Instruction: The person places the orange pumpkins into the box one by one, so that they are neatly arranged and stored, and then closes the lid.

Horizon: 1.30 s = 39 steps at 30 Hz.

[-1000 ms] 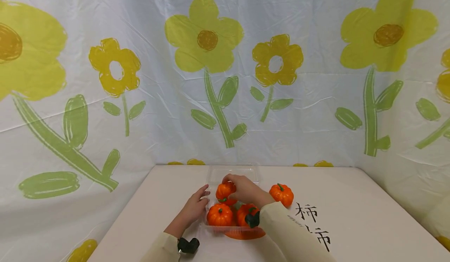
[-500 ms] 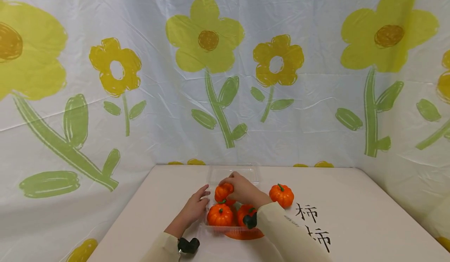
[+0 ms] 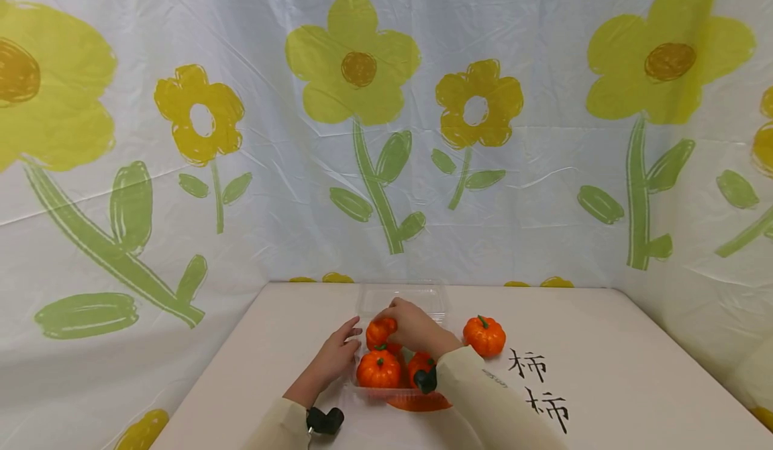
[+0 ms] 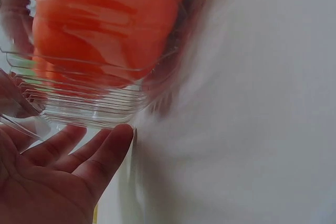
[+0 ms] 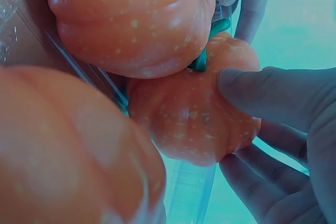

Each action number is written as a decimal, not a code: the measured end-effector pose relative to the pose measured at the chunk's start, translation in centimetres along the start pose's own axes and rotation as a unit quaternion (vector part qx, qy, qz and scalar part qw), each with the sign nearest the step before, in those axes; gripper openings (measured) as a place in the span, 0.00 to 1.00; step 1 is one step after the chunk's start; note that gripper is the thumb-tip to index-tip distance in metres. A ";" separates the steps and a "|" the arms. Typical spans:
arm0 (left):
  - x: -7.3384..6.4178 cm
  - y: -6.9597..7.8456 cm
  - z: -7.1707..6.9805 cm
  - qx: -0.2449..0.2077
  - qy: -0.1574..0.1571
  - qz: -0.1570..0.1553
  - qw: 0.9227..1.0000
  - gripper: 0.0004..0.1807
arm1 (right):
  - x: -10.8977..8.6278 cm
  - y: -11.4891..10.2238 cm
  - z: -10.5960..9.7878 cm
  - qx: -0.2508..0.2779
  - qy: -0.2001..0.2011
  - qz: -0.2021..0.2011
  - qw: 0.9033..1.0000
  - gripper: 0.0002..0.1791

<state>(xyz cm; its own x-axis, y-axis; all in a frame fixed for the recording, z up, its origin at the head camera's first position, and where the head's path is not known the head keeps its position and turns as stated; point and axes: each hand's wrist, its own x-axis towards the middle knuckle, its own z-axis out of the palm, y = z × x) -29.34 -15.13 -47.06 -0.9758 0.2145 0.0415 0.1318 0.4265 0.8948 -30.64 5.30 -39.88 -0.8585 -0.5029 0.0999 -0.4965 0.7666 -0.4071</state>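
My right hand (image 3: pixel 417 329) pinches a small orange pumpkin (image 3: pixel 379 333) with a green stem, at the far left of a clear plastic box (image 3: pixel 368 392). In the right wrist view the thumb presses on this pumpkin's (image 5: pixel 194 119) side, and the other fingers reach round below. Two more pumpkins sit in the front of the box: one at left (image 3: pixel 378 369), one at right (image 3: pixel 419 364), partly hidden by the right wrist's camera. My left hand (image 3: pixel 332 356) stays at the box's left side, fingers extended; in the left wrist view its fingertips (image 4: pixel 123 132) lie right at the ridged plastic wall (image 4: pixel 89 111).
The box's clear lid (image 3: pixel 401 299) lies folded back behind it. Another orange pumpkin (image 3: pixel 484 336) rests on the pale table (image 3: pixel 241 383), right of the box. Black characters (image 3: pixel 546 406) and an orange shape (image 3: pixel 418 403) mark the cloth. A flower-printed curtain (image 3: pixel 519 235) closes the back.
My right hand has shifted slightly left and down with the pumpkin, bringing it nearer the box's left side. The left hand has stayed in place.
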 end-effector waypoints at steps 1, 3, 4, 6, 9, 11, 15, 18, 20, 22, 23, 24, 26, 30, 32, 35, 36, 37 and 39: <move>0.0 0.0 0.0 -0.001 0.000 0.000 1.000 0.32 | 0.0 0.0 0.0 0.000 0.000 0.000 1.000 0.21; 0.0 0.1 0.0 -0.001 0.000 0.000 1.000 0.32 | 0.1 -0.1 -0.1 -0.002 0.000 0.002 1.000 0.21; 0.0 0.2 0.0 -0.001 0.000 0.001 1.000 0.32 | 0.1 -0.1 -0.2 -0.002 -0.001 0.003 1.000 0.20; -0.1 0.2 0.0 -0.002 0.001 -0.001 1.000 0.32 | 0.1 -0.2 -0.3 -0.003 -0.006 0.004 1.000 0.20; -0.1 0.3 -0.1 -0.001 -0.001 0.001 1.000 0.32 | -0.1 -0.3 -0.5 -0.005 -0.011 -0.005 1.000 0.20; -0.1 0.3 -0.1 -0.001 -0.001 0.002 1.000 0.32 | -0.3 -0.3 -0.7 -0.001 -0.013 -0.016 1.000 0.19; 0.0 0.3 0.0 -0.003 -0.001 0.002 1.000 0.32 | -0.7 -0.1 -1.3 0.016 -0.021 -0.037 0.999 0.19; 0.0 0.2 0.0 -0.001 0.001 0.002 1.000 0.32 | -0.8 0.1 -1.4 0.024 -0.029 -0.041 0.998 0.19; 0.0 0.1 0.0 0.001 0.003 0.002 1.000 0.32 | -0.9 0.3 -1.4 0.029 -0.033 -0.036 0.998 0.19; -0.1 0.1 0.0 0.003 0.005 0.001 1.000 0.32 | -1.0 0.5 -1.4 0.030 -0.033 -0.035 0.998 0.19; -0.1 0.1 0.0 0.003 0.005 0.001 1.000 0.32 | -1.1 0.5 -1.4 0.029 -0.033 -0.035 0.998 0.19; -0.2 0.1 0.0 0.003 0.005 0.001 1.000 0.32 | -1.1 0.5 -1.4 0.032 -0.033 -0.033 0.998 0.20; -0.2 0.1 0.1 0.002 0.006 0.000 1.000 0.32 | -1.2 0.6 -1.5 0.039 -0.034 -0.032 0.998 0.20; -0.3 0.2 0.1 0.000 0.005 0.002 1.000 0.32 | -1.6 0.7 -1.7 0.046 -0.033 -0.029 0.998 0.20; -0.2 0.1 0.1 -0.001 0.005 0.001 1.000 0.32 | -1.7 0.9 -1.8 0.049 -0.032 -0.026 0.998 0.20; -0.1 0.1 0.0 -0.001 0.006 0.003 1.000 0.33 | -1.9 1.1 -2.1 0.054 -0.032 -0.022 0.998 0.20; -0.1 0.0 0.0 0.000 0.007 0.002 1.000 0.32 | -1.9 1.2 -2.1 0.053 -0.031 -0.021 0.998 0.20; -0.1 0.0 0.0 0.001 0.008 0.000 1.000 0.32 | -2.0 1.2 -2.2 0.053 -0.031 -0.022 0.998 0.20; -0.1 0.1 0.0 0.003 0.009 -0.002 1.000 0.32 | -2.1 1.3 -2.4 0.048 -0.027 -0.024 0.998 0.20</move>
<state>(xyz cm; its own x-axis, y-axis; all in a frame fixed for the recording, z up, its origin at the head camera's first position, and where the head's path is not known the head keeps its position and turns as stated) -29.25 -15.10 -46.98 -0.9792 0.1973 0.0468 0.1299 0.4328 0.8921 -29.82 8.28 -38.46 -0.8245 -0.5610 0.0740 -0.5203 0.7002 -0.4889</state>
